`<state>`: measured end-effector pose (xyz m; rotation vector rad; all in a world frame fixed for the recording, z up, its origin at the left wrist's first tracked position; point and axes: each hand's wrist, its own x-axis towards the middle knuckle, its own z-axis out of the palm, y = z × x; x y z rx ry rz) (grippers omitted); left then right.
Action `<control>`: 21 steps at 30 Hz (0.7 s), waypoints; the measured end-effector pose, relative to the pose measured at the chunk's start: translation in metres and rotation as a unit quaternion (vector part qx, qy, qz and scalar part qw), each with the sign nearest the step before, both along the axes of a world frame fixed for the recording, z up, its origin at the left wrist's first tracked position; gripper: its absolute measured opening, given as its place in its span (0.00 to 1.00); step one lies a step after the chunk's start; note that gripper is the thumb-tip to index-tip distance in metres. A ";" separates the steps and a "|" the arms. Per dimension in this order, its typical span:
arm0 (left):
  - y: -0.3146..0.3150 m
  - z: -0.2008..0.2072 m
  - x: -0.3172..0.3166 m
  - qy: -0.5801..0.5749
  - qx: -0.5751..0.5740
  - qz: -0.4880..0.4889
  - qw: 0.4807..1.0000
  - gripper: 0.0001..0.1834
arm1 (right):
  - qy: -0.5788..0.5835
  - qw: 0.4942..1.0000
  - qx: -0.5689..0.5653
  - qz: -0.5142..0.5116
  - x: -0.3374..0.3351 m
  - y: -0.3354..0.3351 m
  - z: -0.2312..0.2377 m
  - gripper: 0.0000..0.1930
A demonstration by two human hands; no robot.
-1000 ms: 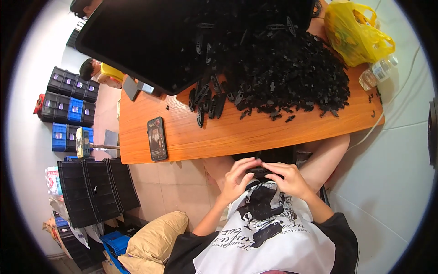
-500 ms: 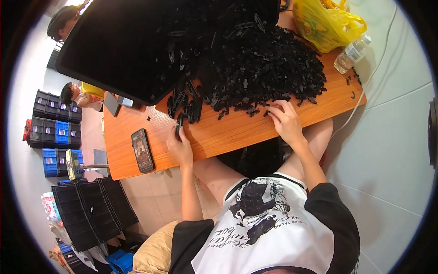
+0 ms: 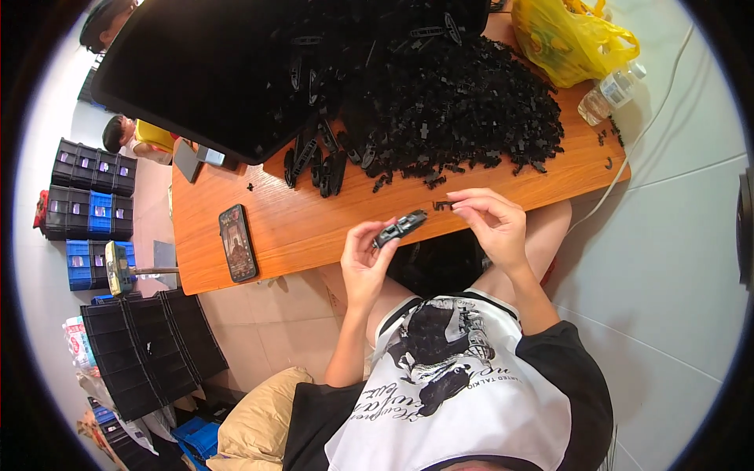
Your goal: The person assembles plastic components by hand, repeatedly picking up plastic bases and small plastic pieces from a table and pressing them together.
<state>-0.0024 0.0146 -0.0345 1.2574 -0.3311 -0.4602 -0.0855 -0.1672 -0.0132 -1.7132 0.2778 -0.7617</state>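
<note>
My left hand (image 3: 364,261) holds a long black plastic piece (image 3: 399,225) by one end, just in front of the wooden table's (image 3: 314,220) near edge. My right hand (image 3: 491,224) pinches a small black plastic part (image 3: 444,206) close to the long piece's far tip. A big heap of small black parts (image 3: 455,102) covers the table's middle and right. Several long black pieces (image 3: 314,161) lie in a row at the heap's left edge.
A large black tray (image 3: 204,71) tilts over the table's far left. A phone (image 3: 237,242) lies near the left front edge. A yellow plastic bag (image 3: 577,35) and a clear bottle (image 3: 609,93) stand at the right. Black and blue crates (image 3: 86,208) are stacked on the floor to the left, with another person (image 3: 133,135) beyond.
Both hands have come back from the table toward my body. The left now carries a long black piece, the right a small part, and they meet in front of the table edge.
</note>
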 end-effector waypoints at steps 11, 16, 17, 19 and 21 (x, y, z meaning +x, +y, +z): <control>0.001 0.025 -0.009 -0.105 0.011 -0.047 0.993 0.17 | -0.067 0.991 -0.091 0.065 0.008 0.022 0.023 0.10; 0.001 0.026 -0.008 -0.049 0.009 -0.048 0.998 0.16 | -0.067 0.984 -0.142 0.082 0.009 0.016 0.022 0.10; 0.001 0.027 -0.008 -0.049 0.009 -0.048 0.998 0.16 | -0.067 0.984 -0.142 0.082 0.009 0.017 0.022 0.10; 0.000 0.029 -0.008 -0.032 -0.007 -0.050 0.998 0.16 | -0.070 0.983 -0.151 0.072 0.010 0.018 0.022 0.10; 0.000 0.030 -0.007 -0.031 -0.008 -0.051 0.998 0.16 | -0.072 0.983 -0.157 0.069 0.010 0.019 0.022 0.09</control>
